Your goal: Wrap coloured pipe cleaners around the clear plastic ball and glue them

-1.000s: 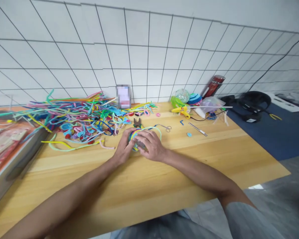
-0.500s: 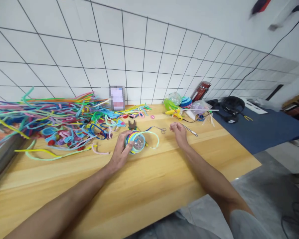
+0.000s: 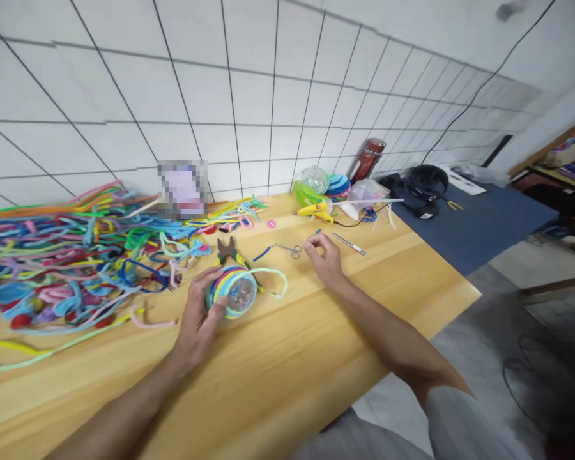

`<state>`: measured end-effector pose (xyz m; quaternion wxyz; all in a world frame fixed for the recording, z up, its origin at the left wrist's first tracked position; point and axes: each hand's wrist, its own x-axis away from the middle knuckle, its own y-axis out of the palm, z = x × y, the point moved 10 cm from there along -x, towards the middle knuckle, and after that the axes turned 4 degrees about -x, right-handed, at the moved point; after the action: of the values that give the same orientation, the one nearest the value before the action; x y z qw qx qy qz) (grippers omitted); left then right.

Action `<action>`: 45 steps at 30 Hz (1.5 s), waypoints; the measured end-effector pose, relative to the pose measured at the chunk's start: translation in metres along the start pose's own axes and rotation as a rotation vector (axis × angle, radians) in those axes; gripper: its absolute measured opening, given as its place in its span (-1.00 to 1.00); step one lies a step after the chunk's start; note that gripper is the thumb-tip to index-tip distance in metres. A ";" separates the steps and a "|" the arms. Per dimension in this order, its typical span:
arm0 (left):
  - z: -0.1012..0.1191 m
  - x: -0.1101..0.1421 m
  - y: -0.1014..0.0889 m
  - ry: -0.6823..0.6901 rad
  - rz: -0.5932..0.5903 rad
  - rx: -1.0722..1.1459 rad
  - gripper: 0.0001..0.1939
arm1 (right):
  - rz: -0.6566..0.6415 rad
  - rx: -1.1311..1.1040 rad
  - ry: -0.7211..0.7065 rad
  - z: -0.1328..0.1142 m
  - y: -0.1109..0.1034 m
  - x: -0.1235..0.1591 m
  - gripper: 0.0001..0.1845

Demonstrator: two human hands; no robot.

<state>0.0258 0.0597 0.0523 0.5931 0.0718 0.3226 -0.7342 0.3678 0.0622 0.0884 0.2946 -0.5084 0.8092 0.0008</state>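
My left hand [image 3: 199,319] is wrapped around the side of a clear round container [image 3: 241,295] banded with blue, yellow and pink pipe cleaners. From the container a loose pale green pipe cleaner [image 3: 280,276] loops out to the right. My right hand [image 3: 324,260] hovers over the table with thumb and forefinger curled together. Whatever is between those fingertips, if anything, I cannot make out. Small scissors [image 3: 294,252] lie just left of it, beside a short dark blue pipe cleaner piece [image 3: 262,253]. Pliers [image 3: 227,250] lie behind the container, their handles partly hidden.
A heap of pipe cleaners [image 3: 76,255] covers the left side. Against the tiled wall stands a phone-like item [image 3: 184,190], blurred. Farther right are a yellow glue gun [image 3: 315,210], a pen-like tool [image 3: 349,243], a wrapped ball [image 3: 338,186] and a red flask [image 3: 368,160].
The view has shifted toward the right and closer, so most things appear farther left. My left hand keeps its hold on the container; my right hand stays near the scissors, fingers still curled.
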 end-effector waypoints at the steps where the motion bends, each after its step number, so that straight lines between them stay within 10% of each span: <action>1: 0.003 0.000 -0.001 0.005 0.010 -0.006 -0.55 | -0.034 -0.011 -0.029 -0.011 0.005 0.007 -0.70; 11: 0.030 -0.006 0.009 0.126 -0.030 -0.031 -0.53 | -0.374 0.103 -0.482 -0.119 0.075 0.055 -0.67; 26: 0.031 -0.004 0.012 0.146 -0.053 -0.043 -0.49 | -0.484 0.029 -0.105 -0.104 0.116 0.033 -0.81; 45: 0.031 -0.005 0.015 0.185 -0.112 -0.060 -0.40 | -0.578 -0.019 -0.017 -0.104 0.118 0.028 -0.82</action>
<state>0.0492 0.0455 0.0734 0.5207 0.1034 0.4012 -0.7465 0.2127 0.0647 0.1257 0.2845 -0.7207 0.6281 -0.0717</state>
